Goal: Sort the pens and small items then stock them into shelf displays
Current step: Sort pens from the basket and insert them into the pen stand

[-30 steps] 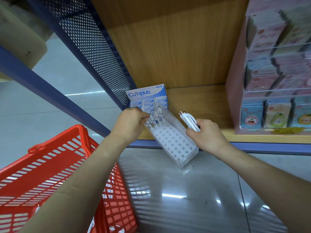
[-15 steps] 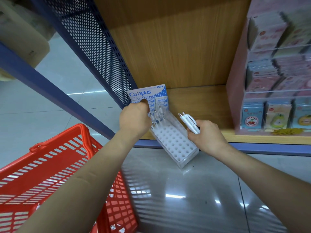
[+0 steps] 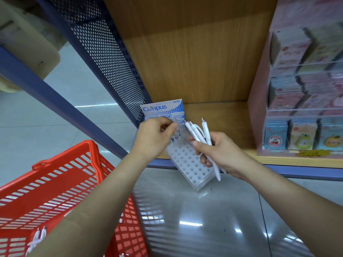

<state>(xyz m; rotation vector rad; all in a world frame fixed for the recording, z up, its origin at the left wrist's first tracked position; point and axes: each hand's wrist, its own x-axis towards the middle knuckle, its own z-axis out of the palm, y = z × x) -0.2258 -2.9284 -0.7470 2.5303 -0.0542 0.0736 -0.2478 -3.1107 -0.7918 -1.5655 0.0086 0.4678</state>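
Note:
A white pen holder (image 3: 187,164) with rows of holes leans over the front edge of the wooden shelf (image 3: 222,125). A few pens stand in its upper rows, partly hidden by my left hand (image 3: 154,138). That hand's curled fingers pinch the holder's clear upper edge. My right hand (image 3: 219,153) grips a small fan of white pens (image 3: 196,133) just above the holder, tips pointing up and away. A blue and white Campus box (image 3: 163,108) stands behind the holder in the shelf's left corner.
A red plastic basket (image 3: 55,182) sits at my lower left with a few white pens (image 3: 39,236) in it. A blue perforated metal panel (image 3: 111,62) walls the shelf's left side. A pink display of small card packs (image 3: 300,108) fills the right. Glossy grey floor lies below.
My right hand has risen and swung left over the holder, with the pens now spread apart. My left hand has shifted from the pens in the holder to its clear upper edge.

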